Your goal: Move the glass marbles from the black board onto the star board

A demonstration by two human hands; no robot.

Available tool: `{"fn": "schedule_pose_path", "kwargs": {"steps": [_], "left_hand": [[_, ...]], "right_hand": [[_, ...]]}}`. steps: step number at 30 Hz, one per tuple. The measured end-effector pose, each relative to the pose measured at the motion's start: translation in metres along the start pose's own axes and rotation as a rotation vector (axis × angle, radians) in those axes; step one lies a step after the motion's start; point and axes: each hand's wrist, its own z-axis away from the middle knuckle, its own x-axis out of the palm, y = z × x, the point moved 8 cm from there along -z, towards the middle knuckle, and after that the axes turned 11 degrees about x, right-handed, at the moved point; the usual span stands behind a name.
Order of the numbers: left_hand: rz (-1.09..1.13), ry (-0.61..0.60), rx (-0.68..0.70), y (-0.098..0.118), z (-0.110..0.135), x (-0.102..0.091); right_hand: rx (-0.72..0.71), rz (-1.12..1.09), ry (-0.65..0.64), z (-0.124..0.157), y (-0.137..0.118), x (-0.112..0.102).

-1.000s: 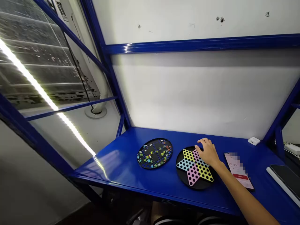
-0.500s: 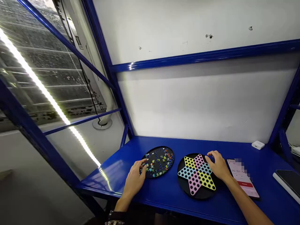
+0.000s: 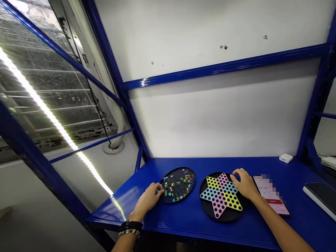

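Note:
My left hand (image 3: pixel 150 198) is at the left rim of a round black tray (image 3: pixel 177 180) with many coloured glass marbles (image 3: pixel 186 179) on it. Its thumb and fingertips are pinched together, and whatever may be between them is hidden. To the right lies a Chinese checkers board (image 3: pixel 221 193), a round black base carrying a star of pink, yellow and blue points dotted with dark holes. My right hand (image 3: pixel 244 183) rests at the board's upper right edge, its thumb near a blue point and its fingers loosely bent and apart from the thumb.
Right of the board lies a phone (image 3: pixel 273 199) showing a timer. A white case (image 3: pixel 286 158) sits at the back right, and a dark-topped white device (image 3: pixel 321 197) at the right edge. Blue metal posts and a crossbar frame the blue table (image 3: pixel 173 224) against a white wall.
My left hand has drawn back slightly toward the tray's left rim, and its thumb and fingers have come together. My right hand stays at the board. The camera view has shifted a little.

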Motion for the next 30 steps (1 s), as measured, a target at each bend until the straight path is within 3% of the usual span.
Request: {"fn": "schedule_pose_path", "kwargs": {"steps": [8,14,20,23,25,27,30], "left_hand": [[-0.182,-0.043,-0.157,0.010,-0.006,-0.005],[-0.241,-0.019,-0.159,0.020,-0.002,-0.007],[-0.193,-0.025,-0.123,0.023,0.004,-0.010],[-0.057,0.087,-0.152,0.027,0.009,-0.023],[0.133,0.228,-0.133,0.044,0.012,-0.032],[0.391,0.319,-0.048,0.076,0.012,-0.031],[0.681,0.184,0.156,0.145,0.010,-0.007]], "right_hand": [[-0.006,-0.011,-0.003,-0.001,-0.001,0.000],[-0.017,-0.019,-0.020,0.000,-0.008,-0.002],[-0.001,-0.009,-0.013,0.002,-0.009,-0.005],[0.001,-0.001,-0.001,0.002,-0.009,-0.006],[-0.005,0.000,-0.001,0.002,-0.010,-0.005],[-0.010,0.000,-0.004,0.002,-0.010,-0.005],[-0.006,0.002,0.006,0.000,-0.008,-0.005]]}}
